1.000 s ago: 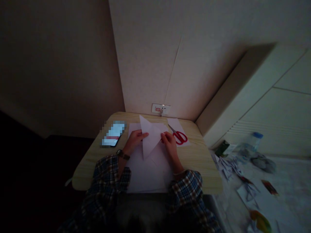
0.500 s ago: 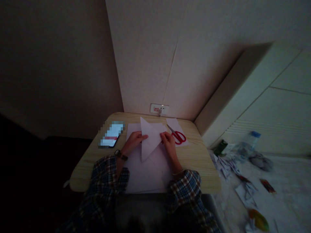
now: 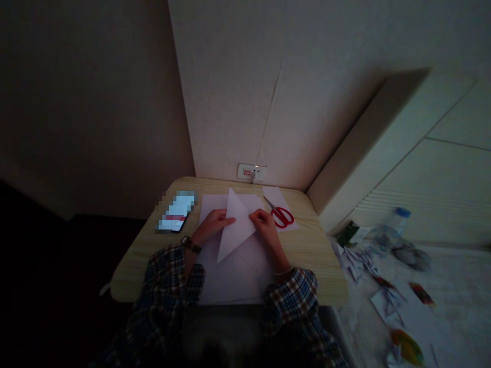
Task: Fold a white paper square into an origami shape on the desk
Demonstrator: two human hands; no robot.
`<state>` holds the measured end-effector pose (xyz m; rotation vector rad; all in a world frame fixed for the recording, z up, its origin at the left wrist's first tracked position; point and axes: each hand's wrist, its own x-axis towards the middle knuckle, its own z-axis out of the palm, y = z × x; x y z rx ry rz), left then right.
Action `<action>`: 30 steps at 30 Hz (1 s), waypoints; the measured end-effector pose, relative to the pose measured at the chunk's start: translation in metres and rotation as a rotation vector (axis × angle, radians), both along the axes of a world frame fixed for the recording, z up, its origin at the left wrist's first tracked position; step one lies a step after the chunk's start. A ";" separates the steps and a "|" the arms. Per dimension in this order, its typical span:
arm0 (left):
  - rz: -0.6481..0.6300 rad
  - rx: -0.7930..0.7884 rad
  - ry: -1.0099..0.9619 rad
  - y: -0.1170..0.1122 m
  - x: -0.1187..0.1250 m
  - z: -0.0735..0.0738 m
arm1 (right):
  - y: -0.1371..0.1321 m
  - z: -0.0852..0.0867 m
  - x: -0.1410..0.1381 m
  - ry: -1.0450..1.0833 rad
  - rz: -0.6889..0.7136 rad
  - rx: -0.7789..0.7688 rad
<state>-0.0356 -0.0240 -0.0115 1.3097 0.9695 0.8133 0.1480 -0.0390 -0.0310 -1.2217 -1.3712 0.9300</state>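
A white sheet of paper folded into a triangle (image 3: 237,225) is held between my two hands, tilted over larger white sheets (image 3: 233,281) on the small table. My left hand (image 3: 215,225) pinches its left edge, thumb on top. At the right corner, my right hand (image 3: 264,223) grips the paper between thumb and fingers. Just right of that hand, red-handled scissors (image 3: 282,215) lie partly on a narrow white paper piece (image 3: 273,193).
A phone (image 3: 178,212) with a lit screen lies on the table's left side (image 3: 132,276). Behind is a wall socket (image 3: 251,173). On the lower surface to the right are paper scraps (image 3: 355,263), a plastic bottle (image 3: 395,227) and a yellow-green object (image 3: 406,347).
The folded triangle has turned slightly, its top point shifting right and its lower point moving left and nearer me. Both hands keep hold; the right fingers have shifted a little left.
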 end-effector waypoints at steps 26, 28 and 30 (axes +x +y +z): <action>-0.241 0.017 0.115 0.002 0.000 -0.012 | 0.000 -0.001 0.000 0.094 0.223 -0.127; -0.256 0.013 0.109 0.001 0.000 -0.011 | 0.001 -0.004 -0.002 0.112 0.240 -0.122; -0.276 0.007 0.104 0.001 0.001 -0.011 | 0.001 -0.005 -0.004 0.124 0.242 -0.117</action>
